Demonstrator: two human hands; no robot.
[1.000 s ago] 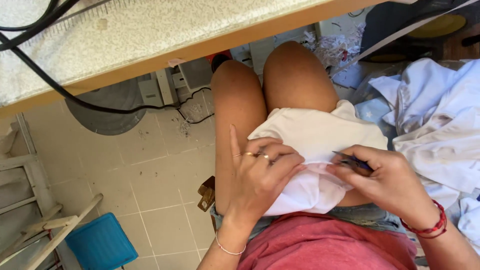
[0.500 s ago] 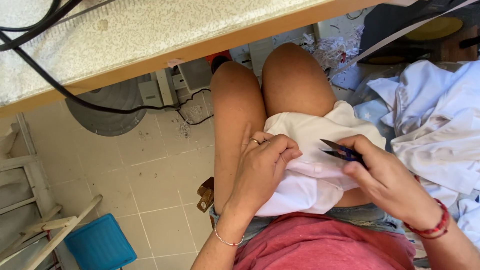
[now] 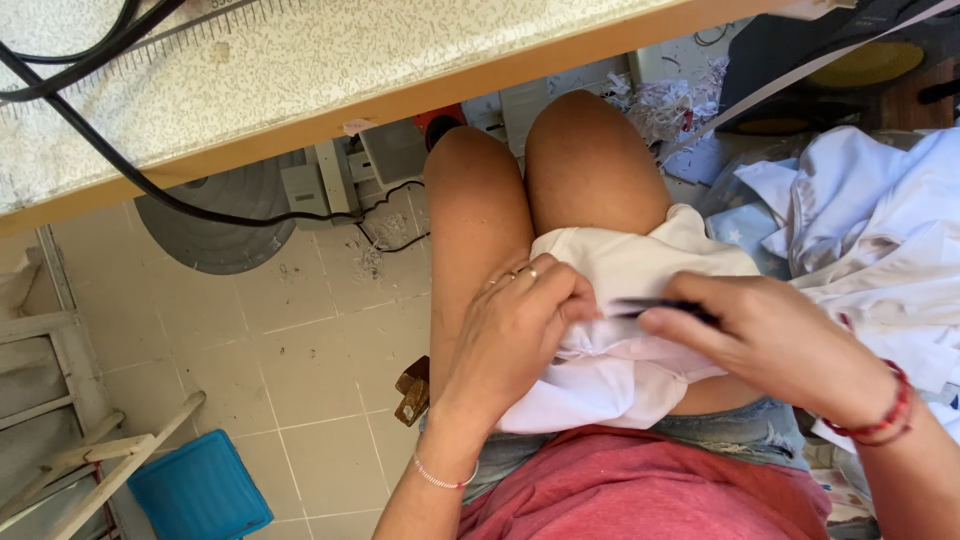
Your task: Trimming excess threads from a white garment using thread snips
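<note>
A white cloth (image 3: 640,265) lies bunched on my lap, over my thighs. My left hand (image 3: 515,335), with rings on two fingers, pinches a fold of the cloth at its left side. My right hand (image 3: 775,340), a red bracelet at its wrist, holds a small dark tool (image 3: 650,307), thin and blurred, whose tip points left toward the pinched fold, close to my left fingers. The two hands are almost touching over the cloth.
A speckled tabletop with a wooden edge (image 3: 420,100) and black cables (image 3: 110,150) crosses the top. A heap of white garments (image 3: 880,230) lies to the right. On the tiled floor stand a blue bin (image 3: 200,490) and a white frame (image 3: 60,400).
My right hand has slid left with the dark tool, toward my left fingers. My left hand has curled tighter on the fold of cloth.
</note>
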